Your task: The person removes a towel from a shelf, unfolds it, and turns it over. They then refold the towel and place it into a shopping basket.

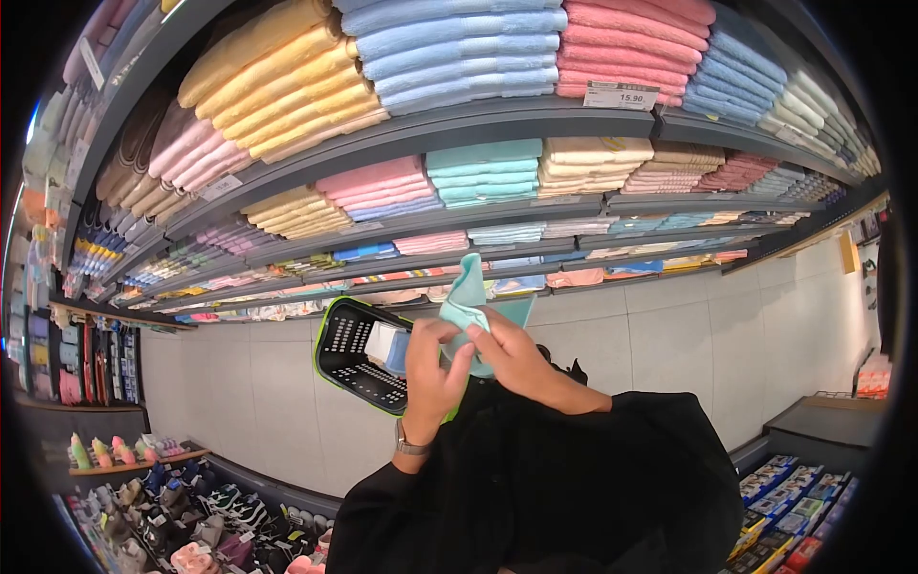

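A mint-green towel point(467, 290) is held up in front of my body, its top corner standing up and part of it hanging behind my fingers. My left hand point(433, 368) grips its near edge, thumb raised. My right hand point(514, 362) pinches the same towel from the other side, close to the left fingers. Left of my hands, a black shopping basket point(325, 356) with a green rim has a white and blue item point(384, 344) inside. My left forearm partly covers the basket. A stack of similar mint-green towels point(485, 172) lies on the middle shelf ahead.
Shelves ahead carry folded towels: a yellow stack point(277, 81), a blue stack point(459, 48) and a red stack point(626, 43), with a price tag point(622, 96) on the edge. Shoes point(182, 521) are displayed behind on the left, and boxed goods point(789, 507) on the right. Pale floor tiles point(244, 383) lie between.
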A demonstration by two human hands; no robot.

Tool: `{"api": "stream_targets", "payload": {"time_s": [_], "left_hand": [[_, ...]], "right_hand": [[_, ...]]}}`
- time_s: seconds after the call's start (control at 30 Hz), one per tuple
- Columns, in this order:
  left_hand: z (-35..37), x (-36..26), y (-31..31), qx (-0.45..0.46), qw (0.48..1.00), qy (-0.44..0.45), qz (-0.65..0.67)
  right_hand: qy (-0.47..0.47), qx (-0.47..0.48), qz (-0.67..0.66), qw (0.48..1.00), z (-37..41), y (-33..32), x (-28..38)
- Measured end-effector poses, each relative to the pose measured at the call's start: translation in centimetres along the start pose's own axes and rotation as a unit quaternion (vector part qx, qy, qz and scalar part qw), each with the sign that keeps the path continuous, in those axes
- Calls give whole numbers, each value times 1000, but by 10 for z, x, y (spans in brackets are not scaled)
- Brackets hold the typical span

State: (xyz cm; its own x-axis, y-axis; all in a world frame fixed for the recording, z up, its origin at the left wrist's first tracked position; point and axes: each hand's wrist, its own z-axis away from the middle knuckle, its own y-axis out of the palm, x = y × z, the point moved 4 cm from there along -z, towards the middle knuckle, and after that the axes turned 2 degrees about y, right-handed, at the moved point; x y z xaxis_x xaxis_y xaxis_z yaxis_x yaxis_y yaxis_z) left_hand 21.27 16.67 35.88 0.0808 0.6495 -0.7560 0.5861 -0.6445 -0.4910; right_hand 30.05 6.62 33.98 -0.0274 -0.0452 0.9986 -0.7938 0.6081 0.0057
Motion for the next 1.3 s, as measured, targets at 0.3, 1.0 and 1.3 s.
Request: {"api": "stream_targets", "payload": {"time_s": [0.3, 1.0, 1.3], "left_hand": [[0, 2, 0, -10, 1000, 11, 14], [5, 22, -2, -55, 964, -121, 231], [6, 83, -107, -262, 853, -178, 414]], "right_hand": [[-60, 69, -1, 996, 10, 11, 11], [-20, -35, -60, 997, -3, 8, -7], [45, -208, -220, 952, -18, -95, -13]]}}
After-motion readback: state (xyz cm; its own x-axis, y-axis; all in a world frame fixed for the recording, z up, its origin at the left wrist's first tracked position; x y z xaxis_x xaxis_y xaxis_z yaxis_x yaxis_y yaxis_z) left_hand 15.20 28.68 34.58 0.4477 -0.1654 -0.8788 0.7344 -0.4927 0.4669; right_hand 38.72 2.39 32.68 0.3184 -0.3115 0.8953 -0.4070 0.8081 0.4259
